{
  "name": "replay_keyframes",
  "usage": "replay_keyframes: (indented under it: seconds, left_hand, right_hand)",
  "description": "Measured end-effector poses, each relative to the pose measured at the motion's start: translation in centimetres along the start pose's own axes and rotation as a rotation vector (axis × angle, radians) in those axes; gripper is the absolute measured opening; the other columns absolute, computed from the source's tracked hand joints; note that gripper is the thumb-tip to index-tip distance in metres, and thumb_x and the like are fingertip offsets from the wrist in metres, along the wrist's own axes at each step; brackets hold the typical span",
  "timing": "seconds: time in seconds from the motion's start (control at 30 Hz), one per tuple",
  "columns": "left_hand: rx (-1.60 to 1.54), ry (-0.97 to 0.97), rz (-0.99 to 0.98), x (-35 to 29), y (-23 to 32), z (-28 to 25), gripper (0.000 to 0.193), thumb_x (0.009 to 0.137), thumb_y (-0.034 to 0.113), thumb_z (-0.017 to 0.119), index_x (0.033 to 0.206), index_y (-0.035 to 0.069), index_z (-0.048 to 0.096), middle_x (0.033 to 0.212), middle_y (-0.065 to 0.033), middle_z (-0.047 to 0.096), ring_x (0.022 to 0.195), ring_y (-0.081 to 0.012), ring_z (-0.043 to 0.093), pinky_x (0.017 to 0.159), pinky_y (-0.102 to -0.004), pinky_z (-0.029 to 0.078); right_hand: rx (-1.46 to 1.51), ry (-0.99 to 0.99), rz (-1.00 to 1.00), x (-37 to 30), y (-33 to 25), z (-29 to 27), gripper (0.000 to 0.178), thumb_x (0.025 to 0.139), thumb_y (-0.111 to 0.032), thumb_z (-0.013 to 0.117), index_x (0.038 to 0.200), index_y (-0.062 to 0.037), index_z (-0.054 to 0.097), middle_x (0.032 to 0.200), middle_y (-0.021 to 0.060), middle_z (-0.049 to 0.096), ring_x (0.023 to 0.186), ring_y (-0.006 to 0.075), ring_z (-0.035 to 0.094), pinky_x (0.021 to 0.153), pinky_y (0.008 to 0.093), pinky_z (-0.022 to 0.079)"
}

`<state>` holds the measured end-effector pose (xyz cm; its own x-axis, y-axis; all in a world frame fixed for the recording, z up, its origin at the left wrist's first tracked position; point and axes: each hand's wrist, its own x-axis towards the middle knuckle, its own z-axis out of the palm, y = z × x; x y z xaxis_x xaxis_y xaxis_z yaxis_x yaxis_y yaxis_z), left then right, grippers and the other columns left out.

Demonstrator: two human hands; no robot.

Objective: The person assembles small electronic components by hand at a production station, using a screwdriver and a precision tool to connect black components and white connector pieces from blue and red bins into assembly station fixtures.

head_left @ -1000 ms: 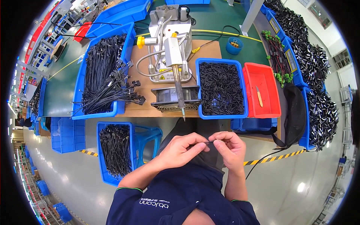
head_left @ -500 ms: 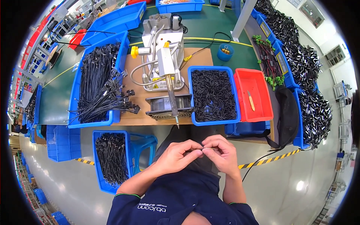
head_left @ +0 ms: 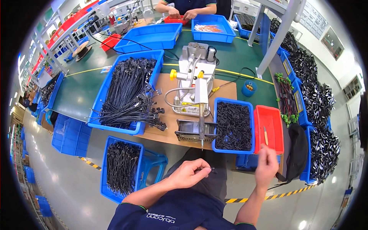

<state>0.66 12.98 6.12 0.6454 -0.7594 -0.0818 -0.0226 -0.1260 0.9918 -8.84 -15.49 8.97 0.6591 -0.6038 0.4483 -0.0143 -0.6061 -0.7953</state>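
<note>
My left hand (head_left: 190,173) is closed in a pinch above my lap. A small dark piece (head_left: 213,170) sticks out past the thumb and forefinger; its kind is too small to make out. Raised apart from it, my right hand (head_left: 267,165) is at the front edge of the red tray (head_left: 279,145). Its fingers point towards a thin tool with a yellowish handle (head_left: 266,135) lying in that tray. Motion blurs these fingers, and whether they hold anything cannot be seen. Beside the tray stands a blue bin of short black tubes (head_left: 234,126).
A white bench machine (head_left: 195,80) with a downward metal nozzle (head_left: 202,132) stands ahead, a black fan (head_left: 188,130) below it. Blue bins of black cables (head_left: 128,88) are at left, one on a stool (head_left: 157,161). Across the bench, another person's hands (head_left: 182,14) work over a red tray.
My hands have come apart: the right went right and forward to the red tray, while the left stays over my lap. The view has tilted up, bringing another person into sight.
</note>
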Motion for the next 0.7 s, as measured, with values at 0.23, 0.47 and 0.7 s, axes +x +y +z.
replay_keyframes:
  seconds: [0.23, 0.47, 0.7]
  left_hand:
    - [-0.366, 0.011, -0.048, 0.6, -1.7, 0.6, 0.019, 0.113, 0.022, 0.062, 0.114, 0.003, 0.068, 0.089, 0.0025, 0.07, 0.081, -0.0033, 0.06, 0.071, -0.0236, 0.048]
    - [-0.477, -0.06, -0.083, 1.5, -0.4, 0.4, 0.018, 0.112, 0.022, 0.065, 0.114, 0.003, 0.066, 0.096, 0.0003, 0.07, 0.088, -0.0044, 0.063, 0.078, -0.0237, 0.051]
    - [-0.387, -0.066, -0.131, 0.8, -1.4, -0.6, 0.021, 0.108, 0.024, 0.071, 0.111, 0.003, 0.068, 0.095, 0.0009, 0.072, 0.08, -0.0017, 0.061, 0.069, -0.0226, 0.051]
  right_hand:
    - [0.489, -0.5, 0.199, -5.8, -2.9, 3.7, 0.033, 0.08, 0.004, 0.088, 0.112, 0.0007, 0.081, 0.106, 0.0039, 0.068, 0.075, 0.0043, 0.055, 0.061, 0.0188, 0.04]
    - [0.444, -0.484, 0.061, -5.4, -2.7, 4.9, 0.023, 0.087, 0.008, 0.083, 0.109, 0.0015, 0.08, 0.106, 0.0072, 0.069, 0.07, 0.0035, 0.055, 0.056, 0.0197, 0.041]
    - [0.488, -0.421, 0.107, -6.7, -2.1, 5.5, 0.017, 0.091, 0.005, 0.082, 0.107, 0.003, 0.076, 0.105, 0.0051, 0.067, 0.069, 0.002, 0.05, 0.058, 0.0187, 0.038]
